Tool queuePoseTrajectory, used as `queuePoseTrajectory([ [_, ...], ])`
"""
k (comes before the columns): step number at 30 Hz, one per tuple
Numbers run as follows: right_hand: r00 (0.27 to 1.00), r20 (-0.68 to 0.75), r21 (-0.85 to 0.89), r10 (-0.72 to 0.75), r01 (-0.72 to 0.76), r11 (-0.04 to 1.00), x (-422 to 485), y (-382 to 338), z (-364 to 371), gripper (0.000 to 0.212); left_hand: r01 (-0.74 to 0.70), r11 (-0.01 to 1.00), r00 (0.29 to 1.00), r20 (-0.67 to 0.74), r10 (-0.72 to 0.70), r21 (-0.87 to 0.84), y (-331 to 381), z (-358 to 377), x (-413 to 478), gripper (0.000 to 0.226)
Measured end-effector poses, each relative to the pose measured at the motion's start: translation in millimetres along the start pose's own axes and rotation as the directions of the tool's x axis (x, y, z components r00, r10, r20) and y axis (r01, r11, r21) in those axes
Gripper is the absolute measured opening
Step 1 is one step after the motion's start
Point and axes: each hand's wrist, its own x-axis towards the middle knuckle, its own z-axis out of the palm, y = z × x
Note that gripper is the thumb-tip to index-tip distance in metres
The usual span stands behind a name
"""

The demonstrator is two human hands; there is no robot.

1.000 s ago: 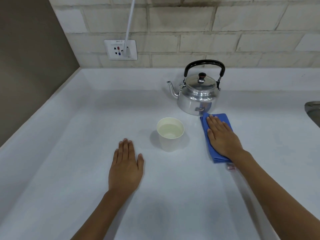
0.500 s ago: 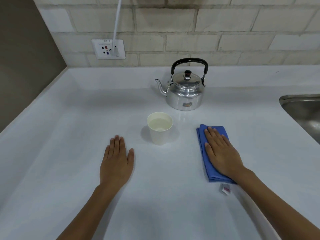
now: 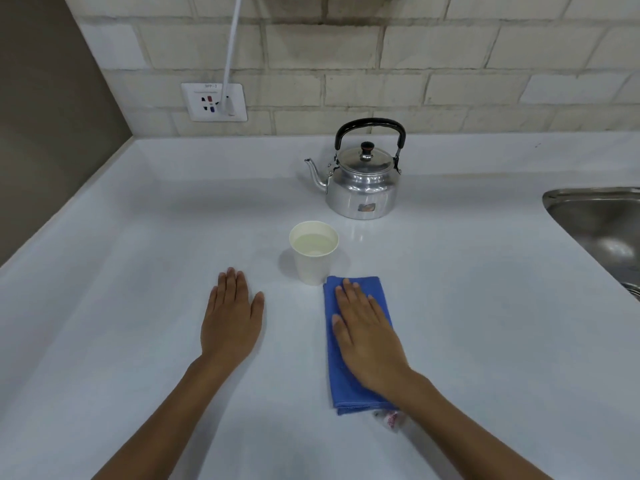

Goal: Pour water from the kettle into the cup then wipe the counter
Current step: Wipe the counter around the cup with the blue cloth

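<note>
A shiny metal kettle [image 3: 363, 188] with a black handle stands upright toward the back of the white counter [image 3: 138, 271], spout pointing left. In front of it is a white paper cup [image 3: 313, 265] holding water. My right hand [image 3: 367, 337] lies flat, palm down, on a folded blue cloth [image 3: 334, 386] whose far corner is just right of the cup's base. My left hand [image 3: 232, 317] rests flat on the bare counter, left of the cup, fingers together, holding nothing.
A steel sink [image 3: 602, 223] is set into the counter at the right edge. On the tiled back wall is a white socket [image 3: 214, 102] with a white cable [image 3: 232, 39] running up. A brown wall borders the counter on the left.
My right hand has slid the blue cloth from beside the kettle toward me and then left, up against the cup. The left hand stays flat on the counter.
</note>
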Motion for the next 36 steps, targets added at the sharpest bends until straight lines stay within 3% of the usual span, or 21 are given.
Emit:
queuePoseTrajectory([
  [2, 0.992, -0.121, 0.211, 0.036, -0.010, 0.977, 13.1, 13.8, -18.6, 0.048, -0.014, 0.997, 1.000, -0.016, 0.013, -0.078, 4.1, -9.8, -6.0, 0.053],
  [5, 0.955, -0.263, 0.211, 0.141, -0.085, 0.974, 46.6, 52.7, -46.5, 0.044, -0.169, 0.977, 0.976, -0.163, 0.147, -0.131, 31.4, -17.0, -31.8, 0.043],
  [8, 0.964, -0.172, 0.077, 0.201, -0.190, 0.979, 76.5, 83.3, -53.0, 0.044, -0.361, 0.914, 0.931, -0.127, 0.342, -0.186, 81.1, -9.8, -58.3, 0.044],
  [10, 0.973, -0.113, -0.033, 0.200, -0.205, 0.978, 87.8, 92.6, -46.9, 0.045, -0.403, 0.894, 0.914, -0.042, 0.403, -0.198, 113.4, 4.2, -64.8, 0.050],
  [14, 0.978, -0.070, -0.193, 0.195, -0.205, 0.959, 92.2, 98.7, -35.7, 0.049, -0.391, 0.920, 0.914, 0.104, 0.391, -0.028, 146.7, 31.7, -66.2, 0.060],
  [22, 0.979, -0.064, -0.253, 0.193, -0.203, 0.946, 91.7, 101.2, -33.2, 0.050, -0.478, 0.872, 0.876, 0.132, 0.464, 0.109, 113.1, 30.3, -74.7, 0.056],
  [30, 0.979, -0.099, -0.264, 0.179, -0.199, 0.944, 94.5, 106.3, -28.6, 0.050, -0.382, 0.911, 0.923, 0.122, 0.366, 0.156, 11.6, -11.8, -71.3, 0.057],
  [33, 0.978, -0.107, -0.274, 0.178, -0.201, 0.940, 94.8, 106.4, -27.2, 0.050, -0.257, 0.955, 0.966, 0.045, 0.253, 0.150, -21.2, -11.7, -43.2, 0.055],
  [36, 0.977, -0.104, -0.272, 0.184, -0.206, 0.940, 95.2, 105.7, -26.6, 0.050, -0.149, 0.977, 0.989, 0.019, 0.148, 0.150, -7.4, -7.1, -12.6, 0.055],
])
